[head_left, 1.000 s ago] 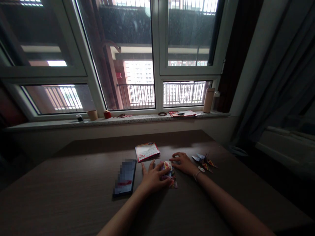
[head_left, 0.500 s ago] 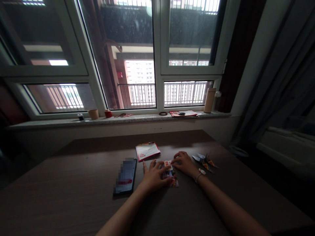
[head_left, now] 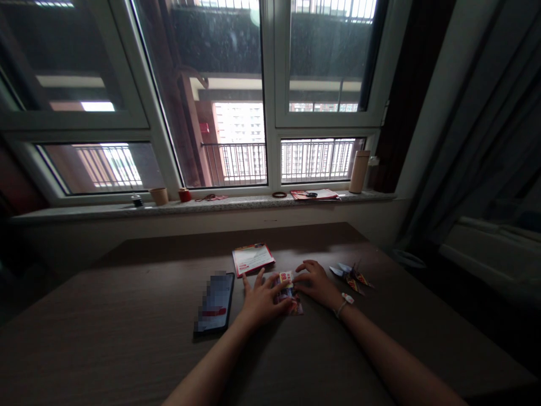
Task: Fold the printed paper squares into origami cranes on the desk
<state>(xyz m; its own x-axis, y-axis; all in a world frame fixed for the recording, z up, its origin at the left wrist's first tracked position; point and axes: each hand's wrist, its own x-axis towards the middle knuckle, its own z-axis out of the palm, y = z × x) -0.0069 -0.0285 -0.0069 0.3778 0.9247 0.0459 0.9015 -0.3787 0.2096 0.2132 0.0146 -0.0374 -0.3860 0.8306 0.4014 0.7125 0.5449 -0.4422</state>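
A printed sheet of paper (head_left: pixel 286 292) with a yellow patch and red digits lies on the brown table. My left hand (head_left: pixel 262 299) rests over its left side, fingers spread and pressing it flat; part of the sheet is hidden under them. At the sheet's upper right edge, my right hand (head_left: pixel 313 280) is low on the table with bent, parted fingers, the fingertips touching or just beside the paper. Folded pointed paper pieces (head_left: pixel 350 276) lie right of that hand. Left of my left hand is a phone (head_left: pixel 217 301), its screen partly blurred.
A stack of red-edged printed sheets (head_left: pixel 253 259) lies beyond my left hand. On the windowsill (head_left: pixel 236 205) stand a paper cup (head_left: pixel 159 196), a red thread spool (head_left: pixel 185 195), a dark ring (head_left: pixel 279 195), scissors on papers (head_left: pixel 325 194) and a tan bottle (head_left: pixel 359 172).
The printed sheet's lower end has shifted slightly up and left. Both hands stay around it, with small finger movements; the right fingers have spread a little.
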